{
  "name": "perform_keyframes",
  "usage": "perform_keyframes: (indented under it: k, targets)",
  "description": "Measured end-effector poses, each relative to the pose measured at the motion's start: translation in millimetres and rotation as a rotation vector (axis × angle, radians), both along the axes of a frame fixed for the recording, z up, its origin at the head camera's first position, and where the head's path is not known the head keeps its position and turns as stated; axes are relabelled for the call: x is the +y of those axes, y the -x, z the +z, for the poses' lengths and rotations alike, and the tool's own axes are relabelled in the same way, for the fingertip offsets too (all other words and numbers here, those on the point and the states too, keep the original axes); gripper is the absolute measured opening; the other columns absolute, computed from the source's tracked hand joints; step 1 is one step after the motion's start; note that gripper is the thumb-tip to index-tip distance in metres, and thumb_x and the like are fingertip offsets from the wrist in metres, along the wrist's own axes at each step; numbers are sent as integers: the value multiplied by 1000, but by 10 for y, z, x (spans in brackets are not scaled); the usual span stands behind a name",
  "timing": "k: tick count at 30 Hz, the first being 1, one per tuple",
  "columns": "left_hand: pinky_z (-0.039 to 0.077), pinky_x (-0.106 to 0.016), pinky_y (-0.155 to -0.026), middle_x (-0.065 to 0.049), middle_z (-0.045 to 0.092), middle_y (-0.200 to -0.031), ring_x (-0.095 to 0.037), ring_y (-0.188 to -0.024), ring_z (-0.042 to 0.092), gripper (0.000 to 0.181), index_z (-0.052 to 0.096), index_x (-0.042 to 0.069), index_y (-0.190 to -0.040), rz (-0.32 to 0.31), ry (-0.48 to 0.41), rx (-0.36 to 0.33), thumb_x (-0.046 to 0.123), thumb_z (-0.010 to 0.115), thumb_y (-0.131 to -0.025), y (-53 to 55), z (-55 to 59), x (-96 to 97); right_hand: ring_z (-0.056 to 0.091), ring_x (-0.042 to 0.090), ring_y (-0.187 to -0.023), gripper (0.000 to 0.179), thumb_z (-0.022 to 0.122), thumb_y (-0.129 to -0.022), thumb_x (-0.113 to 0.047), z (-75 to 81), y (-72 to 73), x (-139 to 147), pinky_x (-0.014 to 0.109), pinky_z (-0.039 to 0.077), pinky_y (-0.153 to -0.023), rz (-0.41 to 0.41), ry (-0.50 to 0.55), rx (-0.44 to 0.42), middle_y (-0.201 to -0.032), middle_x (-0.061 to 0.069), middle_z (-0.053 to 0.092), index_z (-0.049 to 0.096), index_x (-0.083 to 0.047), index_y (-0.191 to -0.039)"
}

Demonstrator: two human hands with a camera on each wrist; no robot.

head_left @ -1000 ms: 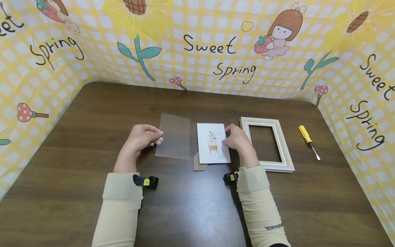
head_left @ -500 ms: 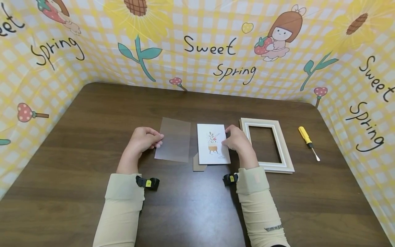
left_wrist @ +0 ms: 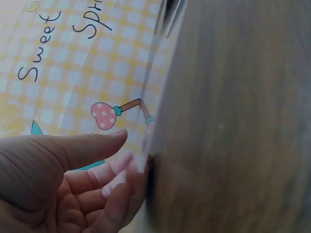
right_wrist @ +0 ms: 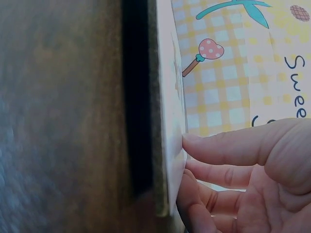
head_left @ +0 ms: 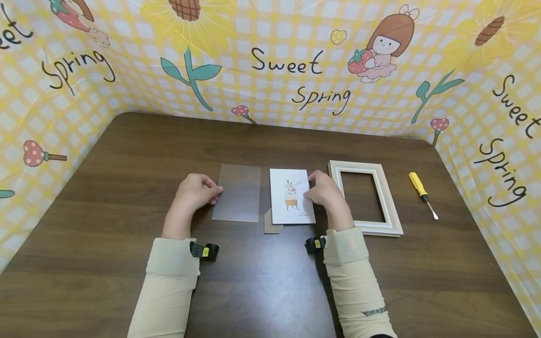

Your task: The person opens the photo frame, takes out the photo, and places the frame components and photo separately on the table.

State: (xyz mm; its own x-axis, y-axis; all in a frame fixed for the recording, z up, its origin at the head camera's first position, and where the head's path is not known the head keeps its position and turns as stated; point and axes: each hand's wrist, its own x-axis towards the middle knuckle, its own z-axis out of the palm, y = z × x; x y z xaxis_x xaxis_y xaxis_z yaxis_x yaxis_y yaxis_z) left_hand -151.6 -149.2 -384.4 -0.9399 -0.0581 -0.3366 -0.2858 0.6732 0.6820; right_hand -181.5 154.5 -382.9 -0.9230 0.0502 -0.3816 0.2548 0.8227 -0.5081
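Observation:
A clear plastic sheet [head_left: 237, 193] lies flat on the brown table. At its left edge is my left hand [head_left: 195, 191]; in the left wrist view its thumb stands apart from the loosely bent fingers [left_wrist: 119, 204]. To the right of the sheet is a white picture card [head_left: 292, 213] printed with a potted plant, backed by a board whose edge shows in the right wrist view. A brown tab [head_left: 272, 226] sticks out under its lower left corner. My right hand [head_left: 327, 192] holds the card's right edge, thumb [right_wrist: 209, 145] on its face.
A cream picture frame [head_left: 390, 206] with a bare opening lies just right of my right hand. Further right is a screwdriver [head_left: 418, 185] with a yellow handle. A yellow checked cloth [head_left: 270, 84] hangs around the table's back and sides.
The plastic sheet has come down from a tilt to lie flat, and my left hand has moved slightly down with it, its thumb now apart. The right hand and card have stayed still.

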Motion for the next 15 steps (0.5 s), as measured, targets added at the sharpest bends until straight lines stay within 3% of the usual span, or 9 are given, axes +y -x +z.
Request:
perform_keyframes:
  k: [5,15]
  targets:
    - [45,-33,-75,-6,68,-78,-19,-74,63,28,67,1,-102,-31,16,-17,27,60,-99,-18,39,-16,58,33,-108,46,67,-91,-9,2,3,7,45,50,-96,2,-4,-6,-132,21,58,49,-2,-133]
    - [47,-36,-83,-7,69,-82,-18,-75,67,32,63,-1,-112,-37,-16,-26,29,56,-101,-24,100,-32,59,33,-107,46,67,-91,-9,-5,9,16,45,51,-95,5,2,-10,-132,21,58,49,-2,-134]
